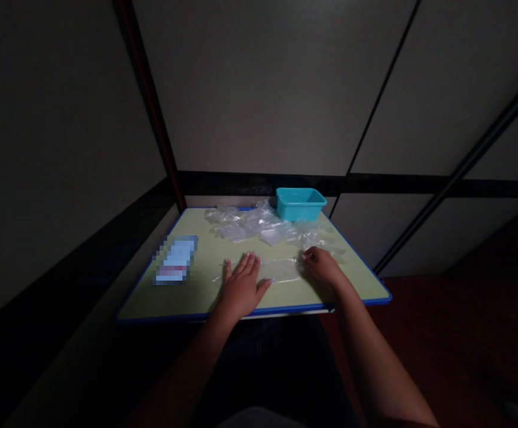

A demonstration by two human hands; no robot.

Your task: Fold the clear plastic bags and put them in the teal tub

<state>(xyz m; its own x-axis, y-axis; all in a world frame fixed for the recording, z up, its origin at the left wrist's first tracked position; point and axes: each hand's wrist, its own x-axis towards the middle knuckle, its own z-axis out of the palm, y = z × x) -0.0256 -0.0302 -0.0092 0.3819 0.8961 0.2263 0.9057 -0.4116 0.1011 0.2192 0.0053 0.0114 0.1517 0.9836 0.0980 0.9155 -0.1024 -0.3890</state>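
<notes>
A clear plastic bag [281,270] lies flat across the front middle of the small table. My left hand [242,287] rests palm down on the bag's left part, fingers spread. At its right end, my right hand [321,265] is closed in a pinch, thumb and fingertips on the bag's edge. Behind both hands spreads a loose heap of crumpled clear plastic bags [263,224], reaching close to my right hand.
The pale yellow table [170,303] has a blue rim. A turquoise plastic basket [300,211] stands at the back right, beside the heap. On the left lies a blurred-out flat rectangular thing [176,260]. Wall panels [263,89] rise behind the table.
</notes>
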